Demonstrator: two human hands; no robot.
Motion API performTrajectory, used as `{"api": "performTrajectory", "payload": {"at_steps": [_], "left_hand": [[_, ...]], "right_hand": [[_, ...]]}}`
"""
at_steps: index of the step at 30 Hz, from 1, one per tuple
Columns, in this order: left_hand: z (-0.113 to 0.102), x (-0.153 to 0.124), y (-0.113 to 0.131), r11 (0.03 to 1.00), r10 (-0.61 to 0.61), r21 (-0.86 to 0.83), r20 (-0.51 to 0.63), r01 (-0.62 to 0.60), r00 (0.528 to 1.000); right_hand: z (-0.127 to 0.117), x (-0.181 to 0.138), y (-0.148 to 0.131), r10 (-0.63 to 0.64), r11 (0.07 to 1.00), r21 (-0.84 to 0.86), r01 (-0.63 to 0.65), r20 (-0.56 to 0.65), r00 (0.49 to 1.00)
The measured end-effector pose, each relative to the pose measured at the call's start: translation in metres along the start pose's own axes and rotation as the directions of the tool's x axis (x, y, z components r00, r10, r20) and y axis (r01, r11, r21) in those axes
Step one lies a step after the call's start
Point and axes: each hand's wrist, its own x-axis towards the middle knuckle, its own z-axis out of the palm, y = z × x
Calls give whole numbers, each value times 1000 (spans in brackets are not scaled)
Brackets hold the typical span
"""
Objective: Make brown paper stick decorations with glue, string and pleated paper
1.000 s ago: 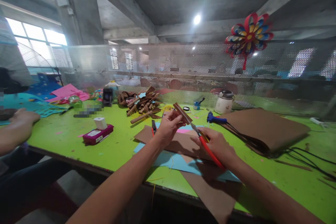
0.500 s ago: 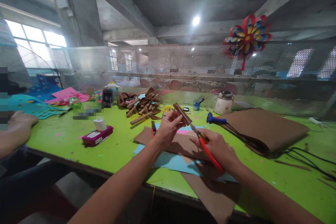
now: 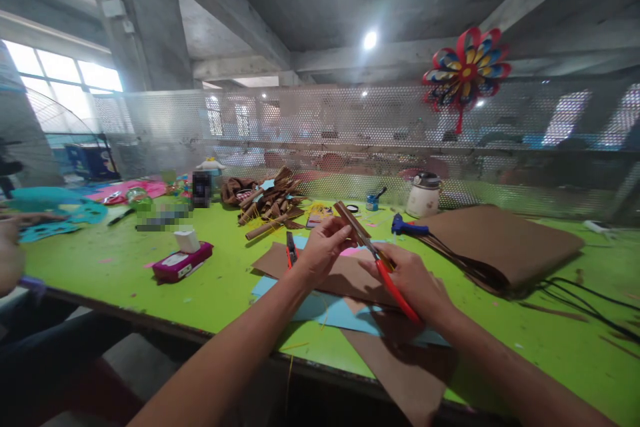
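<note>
The strip — a narrow brown piece, tilted up and away — is pinched near its lower end by the left hand, held clear of the table so that the blades can reach it. The right hand is wrapped around the red handles of the scissors, whose blades point up-left and meet the strip at its lower end; whether they are closed on it or only touching it I cannot tell. The two hands are close together, just above the brown sheet and the blue sheet that lie under them and overhang the near edge.

Only the head view shows all this. Beside the left wrist lies a small cutter with a red and black handle. Behind it is a pile of brown rolled pieces, likely earlier output of the same kind. To the right a blue glue gun rests by a big folded brown sheet, its cable running off right. A white jar stands by the mesh screen, on which a paper pinwheel hangs. On the left sits a magenta box — farther left, another person's hand.
</note>
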Motion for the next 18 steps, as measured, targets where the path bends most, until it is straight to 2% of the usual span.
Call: {"api": "performTrajectory", "payload": {"at_steps": [9,11,14,18], "left_hand": [[1,-1,3,1000,-19,3,-8,19,1000],[1,-1,4,1000,-20,6,-2,20,1000],[0,-1,5,999,-39,14,0,39,999],[-4,1,2,992,-116,51,-20,117,993]], "right_hand": [[2,1,4,-50,997,-54,46,-75,996],[3,5,14,-33,995,-94,21,-132,991],[1,14,38,58,971,-219,-100,-189,980],[-8,25,77,162,873,-441,-208,-141,977]]}}
